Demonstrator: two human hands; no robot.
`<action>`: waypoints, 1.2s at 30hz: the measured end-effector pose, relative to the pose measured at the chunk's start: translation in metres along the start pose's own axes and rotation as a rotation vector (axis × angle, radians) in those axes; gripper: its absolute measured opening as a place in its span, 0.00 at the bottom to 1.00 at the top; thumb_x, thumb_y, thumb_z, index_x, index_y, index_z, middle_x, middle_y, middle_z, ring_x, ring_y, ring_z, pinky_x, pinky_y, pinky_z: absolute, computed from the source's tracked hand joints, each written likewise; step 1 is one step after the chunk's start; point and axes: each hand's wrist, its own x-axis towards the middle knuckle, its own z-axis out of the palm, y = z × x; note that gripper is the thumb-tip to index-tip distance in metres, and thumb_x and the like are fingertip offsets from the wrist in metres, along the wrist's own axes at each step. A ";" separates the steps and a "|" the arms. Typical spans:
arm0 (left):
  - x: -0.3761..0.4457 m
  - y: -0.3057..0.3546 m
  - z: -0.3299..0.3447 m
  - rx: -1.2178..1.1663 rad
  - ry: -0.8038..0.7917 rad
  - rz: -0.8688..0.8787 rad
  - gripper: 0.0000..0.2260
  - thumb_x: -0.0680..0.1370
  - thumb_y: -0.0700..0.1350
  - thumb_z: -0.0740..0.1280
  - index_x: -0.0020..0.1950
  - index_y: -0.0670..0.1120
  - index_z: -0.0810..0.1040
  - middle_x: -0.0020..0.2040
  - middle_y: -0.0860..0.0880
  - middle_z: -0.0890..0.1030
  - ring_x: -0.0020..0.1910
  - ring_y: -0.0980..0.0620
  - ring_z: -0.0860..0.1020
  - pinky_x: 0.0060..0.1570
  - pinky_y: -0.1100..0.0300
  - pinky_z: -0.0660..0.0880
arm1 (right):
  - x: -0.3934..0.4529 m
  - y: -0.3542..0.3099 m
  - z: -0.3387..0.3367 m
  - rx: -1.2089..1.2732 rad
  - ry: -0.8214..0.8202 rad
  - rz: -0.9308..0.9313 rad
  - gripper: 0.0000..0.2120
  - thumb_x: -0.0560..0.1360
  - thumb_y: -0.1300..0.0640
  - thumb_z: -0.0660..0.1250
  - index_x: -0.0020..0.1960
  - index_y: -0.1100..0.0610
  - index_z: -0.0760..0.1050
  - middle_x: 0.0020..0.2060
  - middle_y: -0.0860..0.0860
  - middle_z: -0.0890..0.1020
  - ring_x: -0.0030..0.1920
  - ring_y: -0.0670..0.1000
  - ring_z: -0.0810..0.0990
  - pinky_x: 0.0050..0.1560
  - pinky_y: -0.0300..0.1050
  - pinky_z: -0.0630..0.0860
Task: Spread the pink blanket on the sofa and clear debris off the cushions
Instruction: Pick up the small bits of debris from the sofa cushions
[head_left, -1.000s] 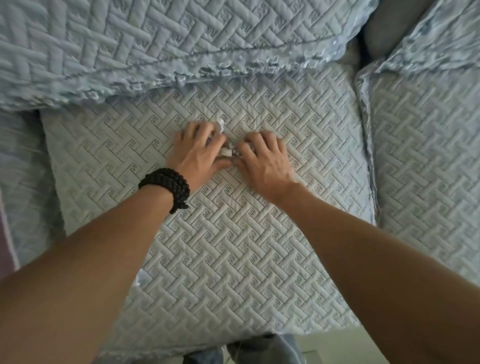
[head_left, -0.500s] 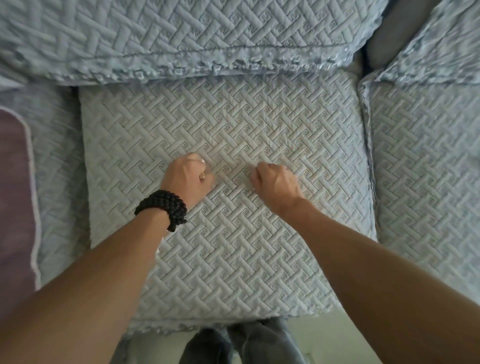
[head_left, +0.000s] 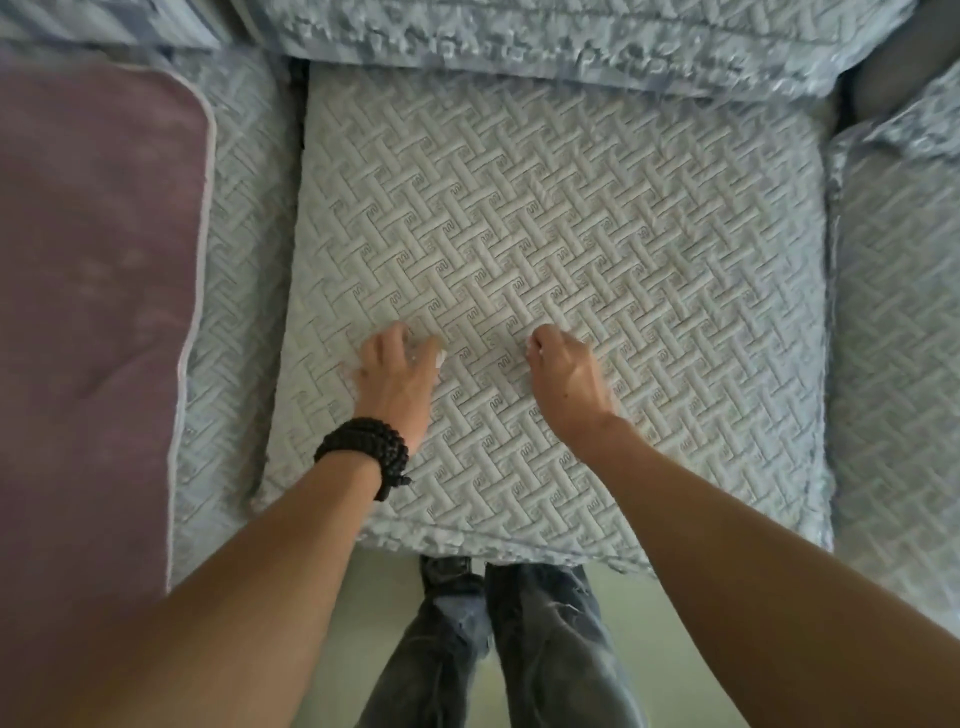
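Both hands hover over the pale blue quilted seat cushion (head_left: 571, 218), left hand (head_left: 400, 374) loosely spread, right hand (head_left: 566, 369) curled closed, its contents hidden, pink blanket (head_left: 88, 312) alongside.

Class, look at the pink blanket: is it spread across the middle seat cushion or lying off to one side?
Off to one side. The pink blanket lies left of the middle cushion, whose quilted cover is bare.

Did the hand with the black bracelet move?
Yes. The left hand slid toward the front edge of the middle cushion, away from the back cushion.
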 end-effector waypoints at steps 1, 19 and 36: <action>-0.001 0.001 0.007 -0.008 0.037 0.018 0.19 0.73 0.35 0.67 0.61 0.48 0.70 0.64 0.38 0.65 0.61 0.39 0.67 0.51 0.44 0.78 | -0.001 0.002 0.004 -0.038 -0.001 -0.005 0.06 0.79 0.64 0.58 0.52 0.64 0.73 0.44 0.57 0.77 0.40 0.53 0.74 0.41 0.48 0.73; 0.008 0.201 -0.059 -0.278 0.079 0.322 0.19 0.81 0.47 0.59 0.31 0.43 0.72 0.21 0.52 0.65 0.18 0.55 0.61 0.19 0.65 0.57 | -0.082 0.097 -0.165 0.058 0.273 0.229 0.25 0.76 0.60 0.66 0.26 0.57 0.57 0.23 0.47 0.63 0.23 0.46 0.61 0.22 0.41 0.64; 0.121 0.690 0.069 -0.055 -0.060 0.688 0.36 0.69 0.25 0.61 0.72 0.50 0.58 0.73 0.40 0.58 0.70 0.40 0.59 0.66 0.46 0.66 | -0.108 0.499 -0.379 0.058 0.450 0.435 0.30 0.70 0.82 0.56 0.69 0.65 0.69 0.75 0.64 0.63 0.75 0.63 0.63 0.69 0.57 0.68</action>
